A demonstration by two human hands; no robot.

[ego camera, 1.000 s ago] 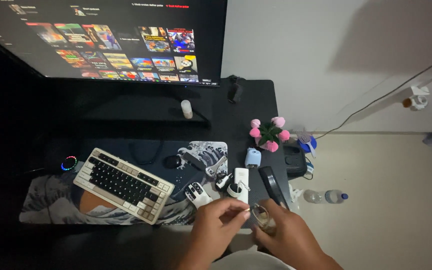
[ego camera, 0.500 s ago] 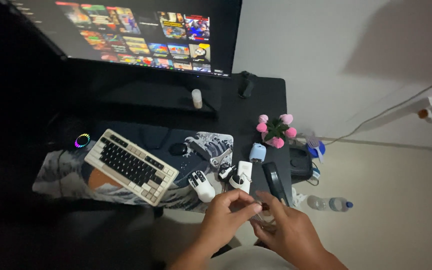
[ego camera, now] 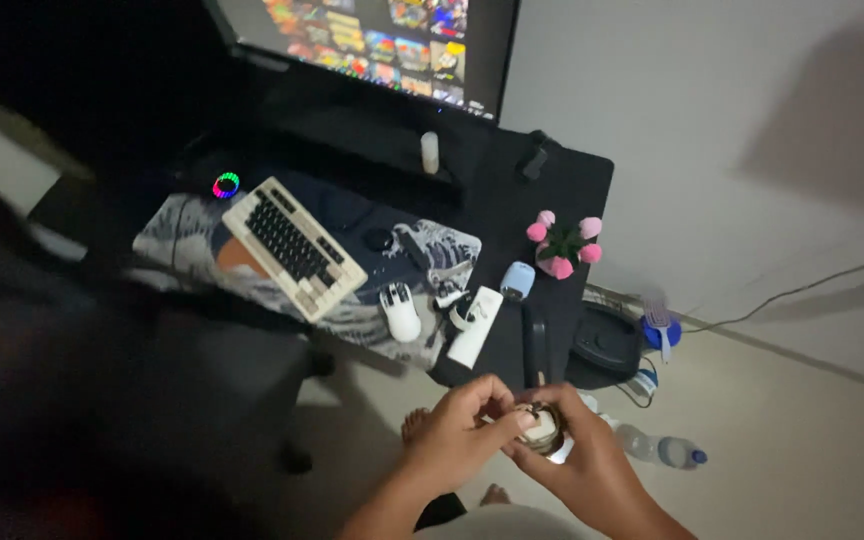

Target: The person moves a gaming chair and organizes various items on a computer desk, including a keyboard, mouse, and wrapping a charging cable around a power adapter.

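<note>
I see the small round object [ego camera: 544,428] pinched between both hands — right hand [ego camera: 592,465] cupping it, left hand [ego camera: 457,430] fingertips closed on its left edge.

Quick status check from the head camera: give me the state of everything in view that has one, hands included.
Left hand: fingertips pinching at the small round object.
Right hand: cupped around the small round shiny object, holding it.
Wide black monitor: on, showing coloured thumbnails.
Small ring light: lit, multicoloured.
Beige and black keyboard: lying angled on the wave-print desk mat.
Clear plastic bottle: on its side on the floor.
</note>
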